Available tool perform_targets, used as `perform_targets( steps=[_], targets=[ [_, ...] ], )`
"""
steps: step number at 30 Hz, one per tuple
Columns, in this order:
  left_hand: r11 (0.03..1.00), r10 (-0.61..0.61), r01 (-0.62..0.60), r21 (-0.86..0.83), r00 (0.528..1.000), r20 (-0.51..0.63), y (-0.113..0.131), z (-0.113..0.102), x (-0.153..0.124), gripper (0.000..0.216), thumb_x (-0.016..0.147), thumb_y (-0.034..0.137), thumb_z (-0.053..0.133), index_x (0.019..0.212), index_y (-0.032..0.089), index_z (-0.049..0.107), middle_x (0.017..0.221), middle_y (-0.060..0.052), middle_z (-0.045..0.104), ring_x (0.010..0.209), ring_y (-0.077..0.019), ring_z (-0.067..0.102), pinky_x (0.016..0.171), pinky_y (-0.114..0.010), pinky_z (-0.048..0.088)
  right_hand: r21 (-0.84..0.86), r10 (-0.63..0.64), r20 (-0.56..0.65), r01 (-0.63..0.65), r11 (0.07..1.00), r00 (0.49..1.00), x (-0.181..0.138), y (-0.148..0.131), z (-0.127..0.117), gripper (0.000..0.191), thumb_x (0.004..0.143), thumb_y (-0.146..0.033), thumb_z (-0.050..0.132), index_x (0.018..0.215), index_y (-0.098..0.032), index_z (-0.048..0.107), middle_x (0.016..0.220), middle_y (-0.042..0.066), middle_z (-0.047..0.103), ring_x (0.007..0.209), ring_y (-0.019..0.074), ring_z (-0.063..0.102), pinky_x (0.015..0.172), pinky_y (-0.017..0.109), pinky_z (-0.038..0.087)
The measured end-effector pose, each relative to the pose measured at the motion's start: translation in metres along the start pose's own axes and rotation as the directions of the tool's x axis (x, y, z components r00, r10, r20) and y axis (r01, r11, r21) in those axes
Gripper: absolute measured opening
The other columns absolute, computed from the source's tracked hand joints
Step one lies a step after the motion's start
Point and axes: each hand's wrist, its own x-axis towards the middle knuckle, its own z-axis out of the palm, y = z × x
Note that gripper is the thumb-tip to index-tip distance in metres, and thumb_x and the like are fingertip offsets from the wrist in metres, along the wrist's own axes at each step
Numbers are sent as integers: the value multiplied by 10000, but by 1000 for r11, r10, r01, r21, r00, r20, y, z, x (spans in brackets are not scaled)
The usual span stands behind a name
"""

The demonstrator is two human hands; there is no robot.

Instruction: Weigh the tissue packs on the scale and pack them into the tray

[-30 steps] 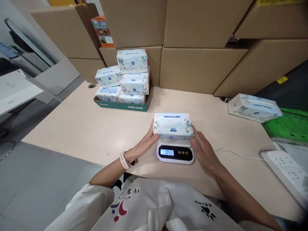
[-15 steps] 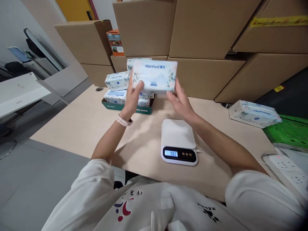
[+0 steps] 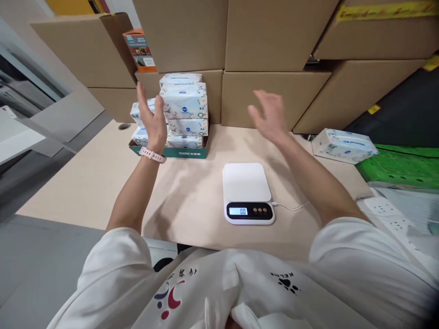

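Zero grip: fingers [image 3: 141,97] splayed on my left hand [image 3: 155,123], near the tissue packs [image 3: 185,107]; right hand [image 3: 273,116] loosely spread, apart from them. Packs stacked in a green tray [image 3: 190,153]; look light, squashy, film-slick, so I'd hold both ends. Digital scale [image 3: 245,183] reads 0.0 on the surface [image 3: 192,196].

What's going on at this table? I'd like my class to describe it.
The person's left hand is open in front of tissue packs stacked in a green tray. The right hand, also open, is raised in front of cardboard boxes. Neither holds anything. A white scale on the table reads 0.0, and another tissue pack lies to the right.
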Motion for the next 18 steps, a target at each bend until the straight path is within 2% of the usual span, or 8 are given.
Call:
perform_targets(
  steps=[1, 2, 5, 8, 10, 14, 16, 18],
  targets=[
    [998, 65, -66, -18, 998, -13, 5, -1, -11, 726, 1178, 657, 287, 1714, 279, -25, 1900, 142, -70, 1756, -132, -152, 1412, -263, 6, -37, 92, -120, -97, 995, 988, -10, 25, -30, 599, 1011, -670, 643, 1422, -238, 704, 1638, 75, 639, 1604, 349, 449, 1425, 592, 173],
    [991, 119, -121, -57, 992, -30, 11, -1, -22, 711, 1165, 657, 327, 1698, 297, 24, 1897, 155, -21, 1761, -143, -124, 1412, -277, 4, -45, 219, -271, -240, 970, 937, -22, 51, -59, 443, 983, -579, 716, 1229, -217, 783, 1532, 94, 717, 1564, 359, 483, 1417, 594, 169],
    [968, 151, -138, -212, 988, 45, 32, 8, -53, 732, 1115, 712, 377, 1689, 406, 43, 1880, 213, 56, 1758, -211, -196, 1435, -352, -79, 0, 406, -501, -469, 883, 764, -61, 115, -133, 185, 1010, -332, 660, 884, -219, 733, 1572, 184, 650, 1685, 431, 219, 1388, 694, 30],
    [942, 120, -71, -327, 984, 132, 48, 29, -73, 796, 1050, 798, 433, 1710, 478, 125, 1863, 218, 143, 1763, -266, -194, 1451, -429, -86, 58, 545, -533, -615, 786, 647, -96, 150, -173, 266, 960, -236, 699, 714, -268, 605, 1638, 137, 575, 1726, 437, 89, 1383, 701, 0],
    [927, 128, -64, -369, 980, 151, 55, 47, -79, 776, 1018, 813, 492, 1688, 489, 274, 1845, 164, 251, 1781, -293, -49, 1459, -451, -9, 74, 623, -489, -683, 727, 610, -112, 160, -180, 288, 931, -261, 755, 701, -267, 580, 1611, 127, 584, 1721, 471, 108, 1375, 719, -23],
    [910, 158, -58, -410, 964, 214, 60, 91, -84, 697, 969, 774, 618, 1533, 368, 570, 1728, 1, 502, 1703, -336, 329, 1441, -471, 192, 33, 675, -344, -710, 703, 652, -126, 158, -159, 273, 921, -465, 800, 946, -208, 712, 1719, 184, 465, 1711, 529, 121, 1357, 741, -73],
    [904, 112, 55, -424, 926, 359, 61, 118, -84, 703, 945, 723, 668, 1503, 300, 613, 1690, -46, 553, 1677, -347, 387, 1418, -505, 255, 3, 659, -266, -683, 730, 703, -130, 150, -140, 429, 908, -554, 806, 1124, -188, 743, 1766, 210, 406, 1716, 502, 164, 1382, 696, -33],
    [877, 4, 257, -406, 840, 542, 63, 147, -83, 705, 942, 669, 679, 1514, 262, 614, 1712, -78, 530, 1693, -350, 367, 1392, -533, 294, 12, 624, -166, -631, 776, 764, -132, 140, -121, 534, 970, -636, 703, 1274, -198, 721, 1754, 207, 435, 1708, 419, 266, 1409, 623, 78]
  ],
)
